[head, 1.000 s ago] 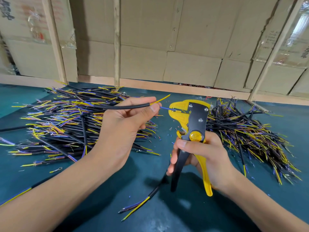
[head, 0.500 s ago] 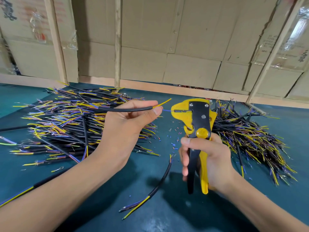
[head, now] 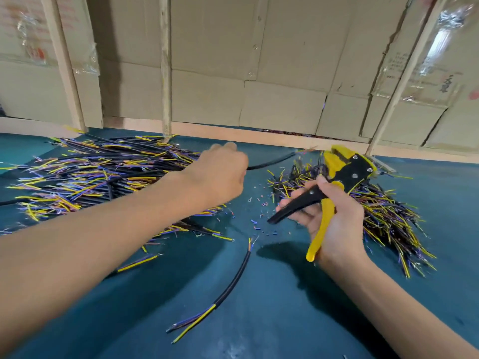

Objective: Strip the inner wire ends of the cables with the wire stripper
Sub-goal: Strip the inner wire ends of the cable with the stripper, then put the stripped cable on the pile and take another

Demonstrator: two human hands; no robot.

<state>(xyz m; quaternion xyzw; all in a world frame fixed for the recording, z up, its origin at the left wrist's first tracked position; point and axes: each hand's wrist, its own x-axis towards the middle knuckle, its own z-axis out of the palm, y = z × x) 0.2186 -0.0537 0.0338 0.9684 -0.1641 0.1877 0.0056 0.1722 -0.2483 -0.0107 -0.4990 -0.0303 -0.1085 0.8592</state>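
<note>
The left hand point(head: 220, 174), fingers curled around a black sheathed cable point(head: 269, 163), has swung it away toward the far right pile of cables point(head: 375, 208). The right hand point(head: 326, 216) still grips the yellow-and-black wire stripper point(head: 337, 174), handles now spread. That cable looks finished.

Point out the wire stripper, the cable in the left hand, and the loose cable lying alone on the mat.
wire stripper point(head: 356, 170): head view, black head plate.
held cable point(head: 269, 164): head view, black sheath right of the left hand.
loose cable point(head: 234, 283): head view, mid black sheath.
</note>
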